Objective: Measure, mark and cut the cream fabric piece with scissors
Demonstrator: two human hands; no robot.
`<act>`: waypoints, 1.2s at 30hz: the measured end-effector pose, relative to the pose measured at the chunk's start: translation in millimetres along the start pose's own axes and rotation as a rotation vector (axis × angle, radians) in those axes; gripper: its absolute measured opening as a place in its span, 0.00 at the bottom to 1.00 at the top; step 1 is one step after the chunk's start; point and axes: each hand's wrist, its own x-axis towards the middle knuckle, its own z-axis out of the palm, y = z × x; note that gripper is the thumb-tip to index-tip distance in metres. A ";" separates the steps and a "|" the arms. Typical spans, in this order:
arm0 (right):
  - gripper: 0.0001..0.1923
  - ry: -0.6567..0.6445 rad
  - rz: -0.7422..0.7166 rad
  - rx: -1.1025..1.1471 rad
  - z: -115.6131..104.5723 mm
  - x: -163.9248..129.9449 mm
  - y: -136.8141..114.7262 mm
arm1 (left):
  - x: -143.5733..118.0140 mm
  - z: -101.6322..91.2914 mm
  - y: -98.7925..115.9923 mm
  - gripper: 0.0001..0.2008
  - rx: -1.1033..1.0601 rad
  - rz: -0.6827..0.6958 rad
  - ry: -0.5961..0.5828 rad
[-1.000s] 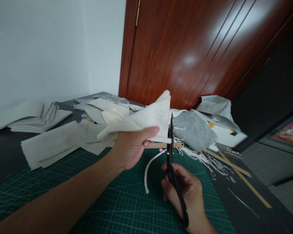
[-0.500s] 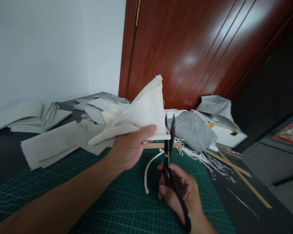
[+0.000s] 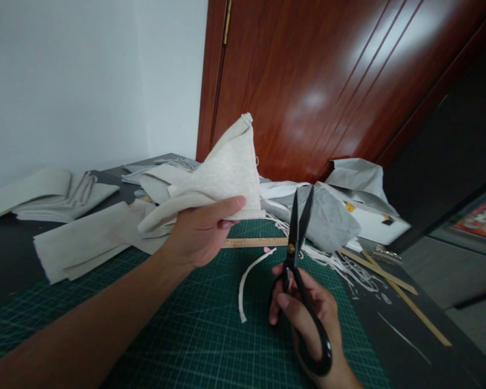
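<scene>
My left hand [image 3: 204,229] pinches an off-white piece of fabric [image 3: 230,173] near its lower right corner, thumb on top. The fabric is held up above the mat, its straight right edge standing nearly upright with a small loose thread. In my right hand [image 3: 311,308] is a pair of black scissors [image 3: 294,248], blades pointing up and parted. A gap lies between the blades and the fabric. On the green cutting mat [image 3: 198,324] below, a thin curved off-white strip [image 3: 245,283] lies between my hands.
Folded off-white cloths [image 3: 56,194] and flat fabric pieces [image 3: 85,237] lie at left. A wooden ruler [image 3: 259,242] crosses the mat. Grey cloth [image 3: 328,216], narrow trimmings [image 3: 328,258] and wooden strips [image 3: 413,308] are at right. A wooden door [image 3: 291,97] stands behind.
The scissors have moved right, away from the fabric edge they were touching or overlapping. My left hand has shifted left and slightly up with the fabric.
</scene>
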 end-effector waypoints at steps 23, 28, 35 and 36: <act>0.26 -0.317 0.062 0.093 3.2 -2.9 19.4 | 1.2 -6.3 -2.8 0.18 0.072 0.002 -0.020; 0.18 -0.247 0.054 0.099 4.4 -5.8 21.2 | -10.5 -5.5 -16.8 0.12 0.074 -0.089 -0.050; 0.17 -0.041 0.041 0.095 8.0 -4.3 23.1 | -29.3 1.2 -27.7 0.21 0.105 -0.248 -0.109; 0.17 -0.030 0.040 0.096 8.1 -3.8 22.8 | -30.1 1.3 -27.8 0.21 0.113 -0.248 -0.108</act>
